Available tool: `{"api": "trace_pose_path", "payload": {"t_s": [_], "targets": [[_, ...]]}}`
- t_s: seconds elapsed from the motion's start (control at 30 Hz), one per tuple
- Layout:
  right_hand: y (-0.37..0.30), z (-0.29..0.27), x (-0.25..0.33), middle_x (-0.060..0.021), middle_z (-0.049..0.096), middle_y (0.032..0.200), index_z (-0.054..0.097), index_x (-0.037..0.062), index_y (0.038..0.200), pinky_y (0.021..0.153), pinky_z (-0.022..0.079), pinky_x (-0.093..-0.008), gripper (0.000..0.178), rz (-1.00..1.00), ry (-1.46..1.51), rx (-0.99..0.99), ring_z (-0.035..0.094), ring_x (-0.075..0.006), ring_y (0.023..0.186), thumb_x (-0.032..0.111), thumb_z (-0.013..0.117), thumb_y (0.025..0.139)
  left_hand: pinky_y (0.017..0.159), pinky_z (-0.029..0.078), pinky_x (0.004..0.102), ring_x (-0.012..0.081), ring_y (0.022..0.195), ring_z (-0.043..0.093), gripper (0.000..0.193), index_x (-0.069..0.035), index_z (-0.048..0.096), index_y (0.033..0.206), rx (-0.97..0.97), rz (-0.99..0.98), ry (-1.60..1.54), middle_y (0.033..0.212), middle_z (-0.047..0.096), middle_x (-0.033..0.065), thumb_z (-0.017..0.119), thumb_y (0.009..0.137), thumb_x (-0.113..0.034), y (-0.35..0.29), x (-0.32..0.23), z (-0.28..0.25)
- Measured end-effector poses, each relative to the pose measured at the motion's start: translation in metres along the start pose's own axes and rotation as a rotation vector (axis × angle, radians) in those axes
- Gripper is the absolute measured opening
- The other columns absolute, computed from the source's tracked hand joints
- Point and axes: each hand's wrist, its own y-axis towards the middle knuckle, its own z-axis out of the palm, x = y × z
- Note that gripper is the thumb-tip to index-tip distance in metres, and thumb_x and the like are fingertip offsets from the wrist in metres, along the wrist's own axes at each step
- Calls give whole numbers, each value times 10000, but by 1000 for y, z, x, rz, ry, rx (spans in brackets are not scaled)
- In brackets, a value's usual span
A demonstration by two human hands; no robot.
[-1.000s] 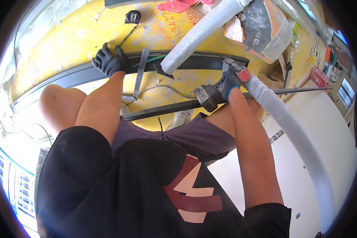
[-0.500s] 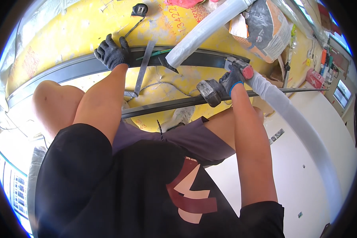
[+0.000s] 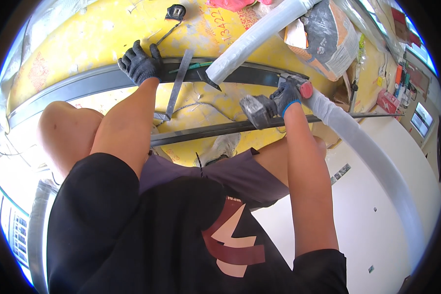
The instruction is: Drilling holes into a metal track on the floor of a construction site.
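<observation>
My left hand (image 3: 141, 63), in a dark grey work glove, rests on the long dark grey profile (image 3: 95, 78) with its fingers spread. My right hand (image 3: 285, 98), gloved too, is closed around the grip of a cordless drill (image 3: 306, 89) with a red rear end and a bulky battery. The drill's nose is over the right end of the same profile; whether its tip touches is too small to tell. Between my hands, a metal square (image 3: 180, 78) and a green pencil-like stick (image 3: 193, 66) lie across the profile. Closer to me runs a second dark bar (image 3: 206, 133).
A tape measure (image 3: 175, 12) lies on the yellow surface (image 3: 103, 29) beyond my left hand. One plastic-wrapped roll (image 3: 259, 41) slants over the profile; another (image 3: 372, 144) curves along the right. A torn bag (image 3: 323, 39) stands at the far right, and a white board (image 3: 367, 210) below it.
The drill's battery end has swung slightly up and left as my right hand turned a little. My left hand stays on the profile, almost unmoved.
</observation>
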Motion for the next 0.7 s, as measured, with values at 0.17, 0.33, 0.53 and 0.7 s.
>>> {"api": "trace_pose_path", "payload": {"t_s": [0.17,0.33,0.53,0.7], "targets": [[-61,46,26,-79,470,574,519,108,826,413,374,-405,156,14,149,-178,469,-209,451,118,674,822,1144,185,517,342,1205,461,534,-118,548,1273,8,-12,18,1202,568,161,534,888,-487,0,0,-9],[-103,47,43,-72,471,570,527,100,828,405,354,-367,108,-108,218,-233,449,-196,434,104,635,836,1147,180,513,332,1213,453,548,-127,540,1294,-10,4,34,1219,558,160,538,886,-494,-2,-2,-2],[-93,24,50,-40,435,540,499,138,770,414,365,-364,147,-53,179,-127,453,-197,426,141,623,848,1160,157,496,324,1244,435,558,-130,532,1301,36,-33,58,1252,542,152,534,890,-509,-4,-1,-2],[-68,15,50,-14,400,534,447,213,695,429,328,-335,315,18,6,21,417,-175,435,362,491,969,1157,171,501,325,1233,453,563,-125,535,1299,-2,-10,51,1229,557,175,536,890,-511,-3,0,3]]}}
